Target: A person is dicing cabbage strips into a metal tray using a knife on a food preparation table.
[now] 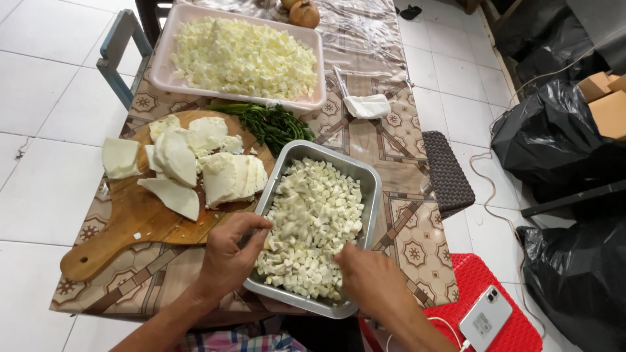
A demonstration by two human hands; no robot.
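Head view looks down on my two hands at the near end of a rectangular metal tray (368, 179) heaped with small white diced pieces (313, 221), which sits on the patterned brown tabletop (404, 215) just right of a round wooden cutting board (130, 218). My left hand (228, 257) curls over the tray's near-left rim, fingers bent and touching the dice at the edge, gripping nothing firmly that I can see. My right hand (372, 277) lies loosely open, fingertips resting in the pile at the near-right corner. The dice look soft, moist and crumbly, so I judge they would squash or scatter if pinched; scooping with cupped fingers suits them better. The tray looks stiff and fairly heavy when full, best held by its rolled rim on both long sides. On the board lie large white slabs (195, 163), with dark green leafy stalks (274, 124) and a pink tray of more white dice (244, 55) beyond.
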